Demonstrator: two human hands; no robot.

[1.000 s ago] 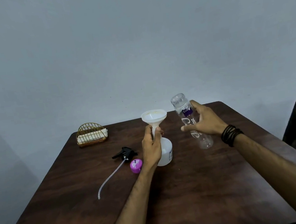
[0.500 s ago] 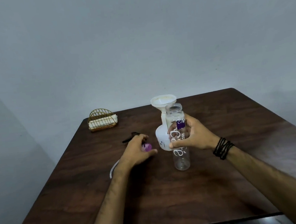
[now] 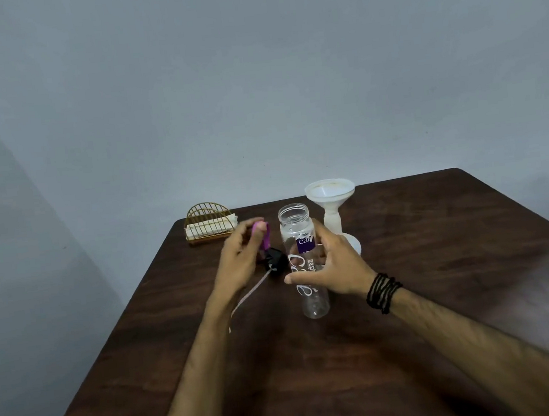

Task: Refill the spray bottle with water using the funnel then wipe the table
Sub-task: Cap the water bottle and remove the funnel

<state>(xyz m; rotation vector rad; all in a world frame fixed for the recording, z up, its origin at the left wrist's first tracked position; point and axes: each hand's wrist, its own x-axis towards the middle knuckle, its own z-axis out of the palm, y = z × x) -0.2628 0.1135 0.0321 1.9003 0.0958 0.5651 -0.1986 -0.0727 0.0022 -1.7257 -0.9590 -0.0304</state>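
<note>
From the head view, a clear plastic water bottle (image 3: 308,272) stands upright and uncapped on the dark wooden counter (image 3: 444,291). The right hand (image 3: 336,265) wraps around its middle, fingers (image 3: 295,277) clamped on the printed label (a black cord bracelet (image 3: 382,291) circles that wrist). The left hand (image 3: 241,262) is raised just left of the bottle, its fingers pinched on a purple bottle cap (image 3: 30,262). Below it lies the black spray trigger head (image 3: 276,262) with its pale dip tube (image 3: 248,293) trailing toward the camera. Behind the right hand stands the white spray bottle (image 3: 353,243), a white funnel (image 3: 330,198) seated in its neck. A gold wire napkin holder (image 3: 208,223) sits at the far left corner
</note>
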